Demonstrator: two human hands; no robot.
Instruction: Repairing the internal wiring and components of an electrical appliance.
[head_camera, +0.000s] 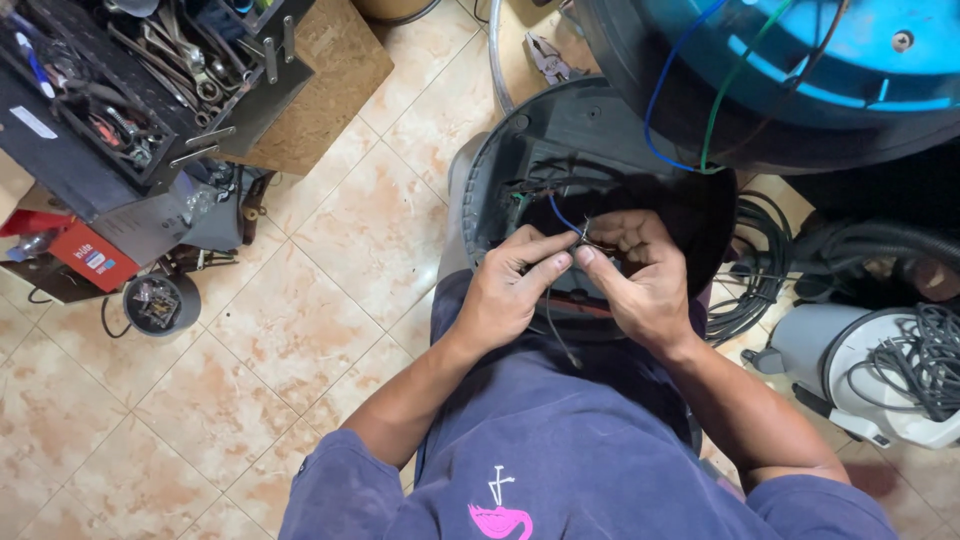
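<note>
Over dark round machine shell (560, 150), on person's lap, both hands met. Left hand (508, 290) pinched thin wire ends (583, 236) between thumb and first finger. Right hand (640, 275) pinched same ends from other side, fingers curled in tight. Blue wire (560, 213) ran up and away from fingers, into shell. Dark wire (556, 330) hung down toward person's shirt. Open tool box (130, 90) sat well apart, on tile floor (330, 260) at far left.

The person wears a dusky blue-purple short-sleeved shirt (590, 450) with a small pink and white emblem (498, 510) on the chest. Both forearms are bare below the sleeves.
</note>
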